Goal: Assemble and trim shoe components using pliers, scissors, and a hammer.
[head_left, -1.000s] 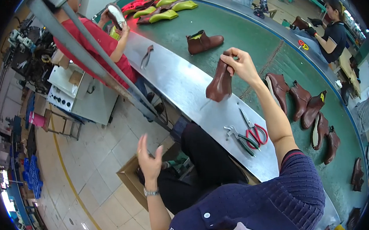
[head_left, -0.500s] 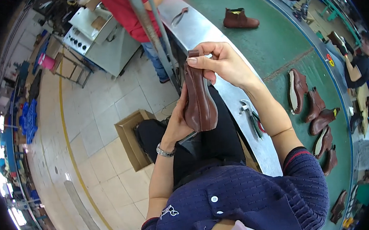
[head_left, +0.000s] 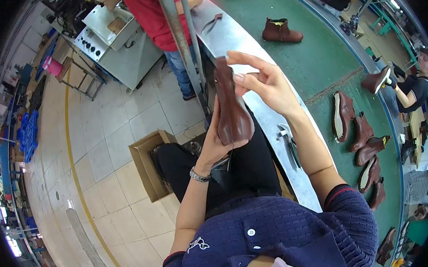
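Note:
Over my lap, a brown leather ankle boot is held up with its narrow top pointing away from me. My left hand is wrapped round the boot's lower end from the left and below, its fingertips partly hidden behind the leather. Beside the top, my right hand has its thumb and index finger spread. The thumb tip is right at the boot's edge; whether it touches I cannot tell. A hammer and dark-handled pliers lie on the metal ledge, near my right forearm.
Several brown boots lie on the green belt to my right; one boot stands farther off. A metal post rises ahead, next to a person in red. An open cardboard box sits by my left leg.
My right hand has let go of the boot's top and its fingers have spread. The boot has turned slightly in my left hand. At the far right, a co-worker now holds out a boot.

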The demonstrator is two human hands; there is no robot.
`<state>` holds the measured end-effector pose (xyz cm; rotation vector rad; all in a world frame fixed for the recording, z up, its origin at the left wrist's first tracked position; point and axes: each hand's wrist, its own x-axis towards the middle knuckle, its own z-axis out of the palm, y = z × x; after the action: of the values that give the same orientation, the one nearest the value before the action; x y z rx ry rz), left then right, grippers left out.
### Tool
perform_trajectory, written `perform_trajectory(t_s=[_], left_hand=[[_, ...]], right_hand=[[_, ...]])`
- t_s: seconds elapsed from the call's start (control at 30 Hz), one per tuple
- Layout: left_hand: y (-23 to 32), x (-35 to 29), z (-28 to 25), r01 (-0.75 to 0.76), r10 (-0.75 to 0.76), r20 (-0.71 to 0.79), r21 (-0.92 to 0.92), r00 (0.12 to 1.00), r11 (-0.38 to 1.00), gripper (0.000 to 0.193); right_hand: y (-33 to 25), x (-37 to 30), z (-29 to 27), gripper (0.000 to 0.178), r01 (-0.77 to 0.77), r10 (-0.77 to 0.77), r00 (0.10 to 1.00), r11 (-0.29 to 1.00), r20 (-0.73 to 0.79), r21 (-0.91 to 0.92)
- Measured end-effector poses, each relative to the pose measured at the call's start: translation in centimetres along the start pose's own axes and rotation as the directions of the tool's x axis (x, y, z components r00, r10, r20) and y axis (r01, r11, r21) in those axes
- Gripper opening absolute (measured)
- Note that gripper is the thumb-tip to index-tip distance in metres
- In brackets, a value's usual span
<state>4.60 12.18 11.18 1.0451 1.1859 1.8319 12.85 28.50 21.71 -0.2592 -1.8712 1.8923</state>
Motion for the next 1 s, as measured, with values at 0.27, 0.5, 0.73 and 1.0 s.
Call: perform_trajectory(t_s=[0.27,0.5,0.73,1.0], left_hand=[[-1.7,5.1,0.4,0.376,-0.465,-0.182,-0.376,0.866,0.847,0.056],[-1.9,8.1,2.4,0.343,-0.350,-0.039,-0.124,0.936,0.931,0.064],[-1.9,9.7,1.5,0.515,-0.508,0.085,-0.123,0.857,0.848,0.065],[-3.5,12.0,2.8,0.401,-0.406,0.134,0.060,0.904,0.914,0.080]], right_hand=[[5.9,-7.1,-2.4,0.077,-0.138,0.064,0.988,0.755,-0.139,-0.641],[8.4,-6.0,-2.2,0.057,-0.285,-0.031,0.892,0.736,-0.452,-0.614],[6.0,-6.8,-4.7,0.036,-0.313,0.155,0.937,0.772,-0.314,-0.553],[10.6,-7.8,-6.0,0.034,-0.272,0.077,0.885,0.886,-0.459,-0.376]])
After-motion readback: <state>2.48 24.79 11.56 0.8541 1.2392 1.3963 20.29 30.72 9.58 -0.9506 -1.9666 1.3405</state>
